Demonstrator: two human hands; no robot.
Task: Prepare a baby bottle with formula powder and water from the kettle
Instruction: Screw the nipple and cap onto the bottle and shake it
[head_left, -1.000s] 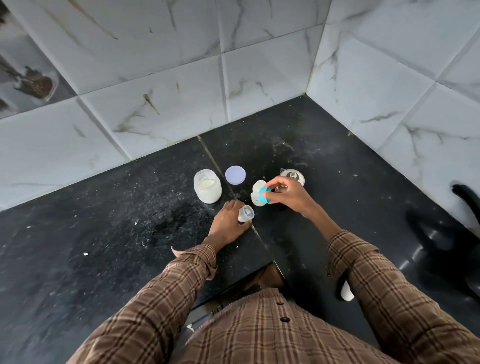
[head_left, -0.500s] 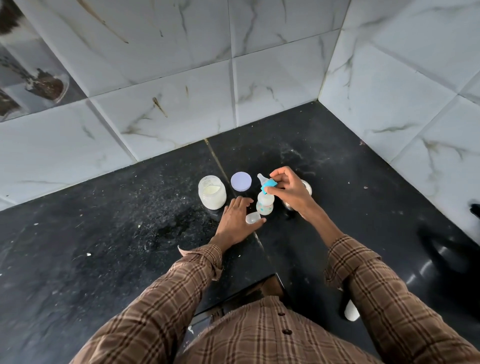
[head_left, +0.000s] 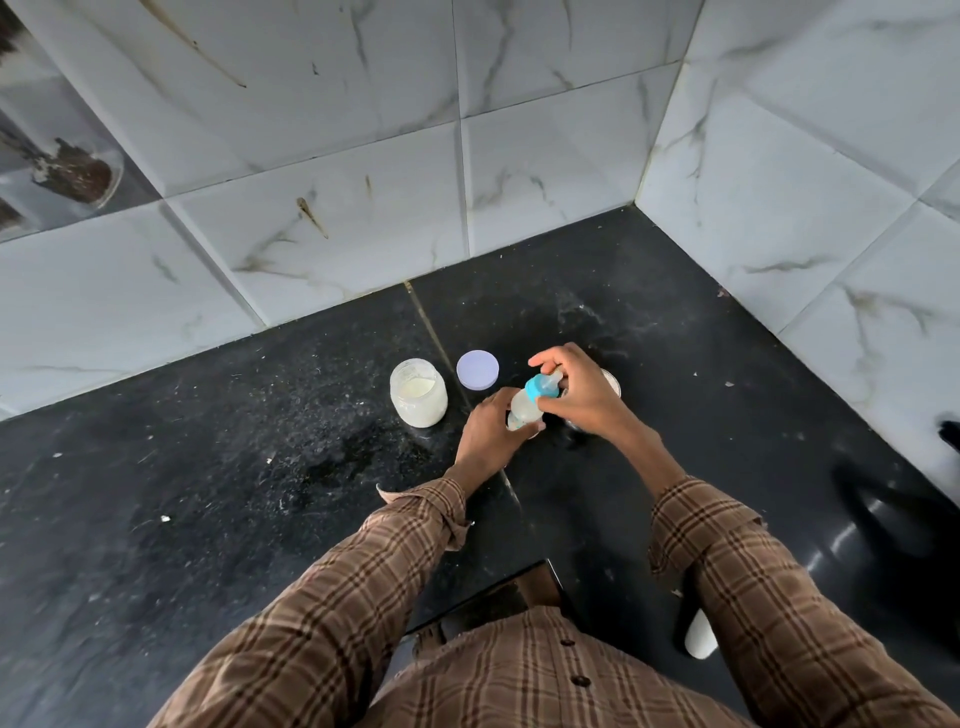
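A small baby bottle (head_left: 524, 410) with milky liquid and a blue collar and teat (head_left: 542, 387) leans to the right above the black counter (head_left: 260, 493). My left hand (head_left: 491, 434) grips its lower body. My right hand (head_left: 576, 395) closes around the blue collar at the top. An open jar of pale formula powder (head_left: 418, 400) stands just left of my hands, and its round lilac lid (head_left: 477, 369) lies flat behind them. The clear bottle cap that was by my left hand is hidden.
A small steel cup (head_left: 610, 384) sits partly hidden behind my right hand. Marble-tiled walls meet in a corner at the back right. A dark object (head_left: 950, 434) shows at the right edge. A white item (head_left: 700, 634) lies near the counter's front edge under my right sleeve.
My left hand has left the counter and the clear cap and taken hold of the bottle's body. The bottle now tilts, with my right hand still on the blue collar.
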